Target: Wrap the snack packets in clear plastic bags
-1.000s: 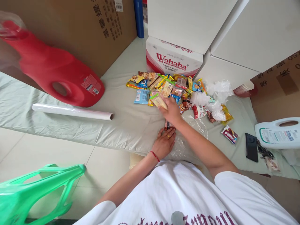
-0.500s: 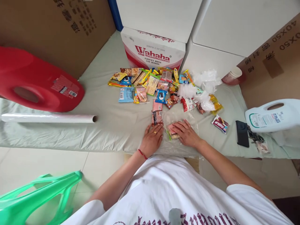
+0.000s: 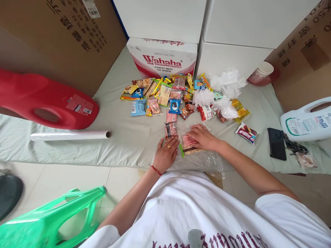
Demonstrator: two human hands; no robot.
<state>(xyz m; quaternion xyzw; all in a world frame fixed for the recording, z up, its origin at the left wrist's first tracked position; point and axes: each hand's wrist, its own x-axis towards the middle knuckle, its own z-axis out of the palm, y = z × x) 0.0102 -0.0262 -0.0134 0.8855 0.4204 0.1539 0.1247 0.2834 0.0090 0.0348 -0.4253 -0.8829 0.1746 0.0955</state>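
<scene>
My left hand [image 3: 165, 155] lies with its fingers stretched out, the fingertips touching the lower end of a brown snack packet [image 3: 171, 129]. Just above that packet is a pink snack packet [image 3: 171, 116]. To the right, my right hand [image 3: 203, 137] has bent fingers closed over another pink snack packet [image 3: 187, 140]. Beneath it shows a tan cracker-like packet [image 3: 191, 150] with a green edge on its left. A clear plastic bag [image 3: 207, 163] spreads around and below these packets; I cannot tell whether they are inside it.
Piled snack packets [image 3: 164, 94] and crumpled clear bags [image 3: 227, 86] lie before a Wahaha carton [image 3: 162, 58]. A red jug [image 3: 51, 103] and wrap roll [image 3: 69, 135] are left. Right are a wafer packet [image 3: 246, 133], phone [image 3: 276, 144] and white jug [image 3: 307, 122]. A green stool [image 3: 59, 213] stands below.
My right hand's fingers have gone from lying flat to bent over the pink packet, which has turned straighter with the tan one. My left hand stays by the brown packet. The view has shifted slightly.
</scene>
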